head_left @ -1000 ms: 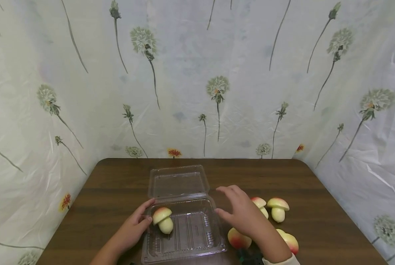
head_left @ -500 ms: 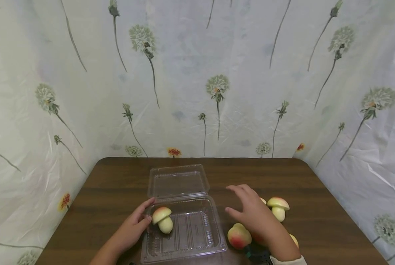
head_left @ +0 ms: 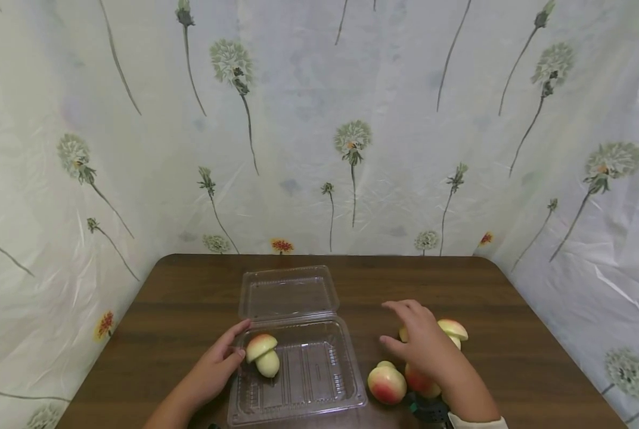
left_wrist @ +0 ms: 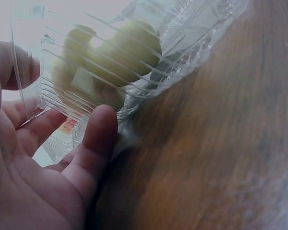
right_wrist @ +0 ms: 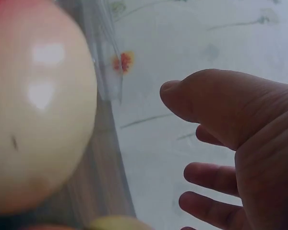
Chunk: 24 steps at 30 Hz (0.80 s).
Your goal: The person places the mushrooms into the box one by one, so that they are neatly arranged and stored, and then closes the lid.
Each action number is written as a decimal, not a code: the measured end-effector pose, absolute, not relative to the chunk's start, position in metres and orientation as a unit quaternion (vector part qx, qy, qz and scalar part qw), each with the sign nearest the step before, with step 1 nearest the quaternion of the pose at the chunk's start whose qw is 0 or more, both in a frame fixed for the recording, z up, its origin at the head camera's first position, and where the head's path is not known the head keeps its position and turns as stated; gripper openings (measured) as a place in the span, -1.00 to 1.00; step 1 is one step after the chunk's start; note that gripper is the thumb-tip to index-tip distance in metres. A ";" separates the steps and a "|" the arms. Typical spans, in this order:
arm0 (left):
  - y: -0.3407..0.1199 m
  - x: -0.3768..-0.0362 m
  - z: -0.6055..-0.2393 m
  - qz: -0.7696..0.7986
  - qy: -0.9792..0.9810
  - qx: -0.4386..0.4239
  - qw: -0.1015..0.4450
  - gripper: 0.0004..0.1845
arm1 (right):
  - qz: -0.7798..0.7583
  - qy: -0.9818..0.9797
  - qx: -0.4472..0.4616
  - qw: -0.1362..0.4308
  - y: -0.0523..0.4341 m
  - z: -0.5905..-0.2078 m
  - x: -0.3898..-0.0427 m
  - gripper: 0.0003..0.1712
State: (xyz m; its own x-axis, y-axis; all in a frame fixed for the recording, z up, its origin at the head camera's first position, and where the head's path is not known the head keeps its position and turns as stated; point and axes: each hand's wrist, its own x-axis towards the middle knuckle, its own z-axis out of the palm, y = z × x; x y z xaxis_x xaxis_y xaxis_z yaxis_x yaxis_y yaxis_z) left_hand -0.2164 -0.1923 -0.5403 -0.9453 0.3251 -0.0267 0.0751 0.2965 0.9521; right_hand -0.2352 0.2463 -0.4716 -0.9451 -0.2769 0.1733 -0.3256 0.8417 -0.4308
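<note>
A clear plastic clamshell box [head_left: 298,393] lies open on the brown table [head_left: 191,298], its lid [head_left: 287,295] folded back. One pale mushroom-shaped piece [head_left: 263,355] sits in its near-left corner, also seen through the box wall [left_wrist: 110,52]. My left hand [head_left: 220,363] rests against the box's left wall, fingers relaxed [left_wrist: 98,139]. My right hand [head_left: 421,339] hovers open over loose pieces to the right of the box: a mushroom [head_left: 452,330] and a red-yellow peach [head_left: 386,384]. A peach fills the right wrist view [right_wrist: 38,105] beside my spread fingers [right_wrist: 211,175].
Another reddish fruit [head_left: 420,381] lies partly under my right wrist. A floral plastic sheet [head_left: 319,119] walls the table on three sides. Bare tabletop shows behind the lid and at the far right [head_left: 539,357].
My right hand has moved right, away from the box, and now sits over the loose pieces, hiding one mushroom. My left hand and the box have stayed put.
</note>
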 end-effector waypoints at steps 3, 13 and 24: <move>-0.192 -0.216 -0.541 0.580 0.797 0.128 0.108 -0.37 | 0.237 -0.959 0.149 0.043 0.256 -0.470 -0.237 -0.26; -0.192 -0.215 -0.542 0.576 0.801 0.126 0.104 -0.36 | 0.238 -0.963 0.123 0.021 0.282 -0.474 -0.243 -0.22; -0.192 -0.215 -0.542 0.576 0.800 0.130 0.100 -0.36 | 0.255 -0.958 0.133 0.018 0.289 -0.481 -0.245 -0.21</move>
State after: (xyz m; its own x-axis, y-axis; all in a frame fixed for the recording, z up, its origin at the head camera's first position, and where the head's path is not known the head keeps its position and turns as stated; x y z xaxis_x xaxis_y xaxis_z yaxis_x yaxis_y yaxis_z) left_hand -0.2153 -0.1922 -0.5422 -0.9460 0.3239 -0.0099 0.0934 0.3016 0.9489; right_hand -0.2449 0.2892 -0.4811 -0.9638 -0.2463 0.1017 -0.2642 0.8343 -0.4839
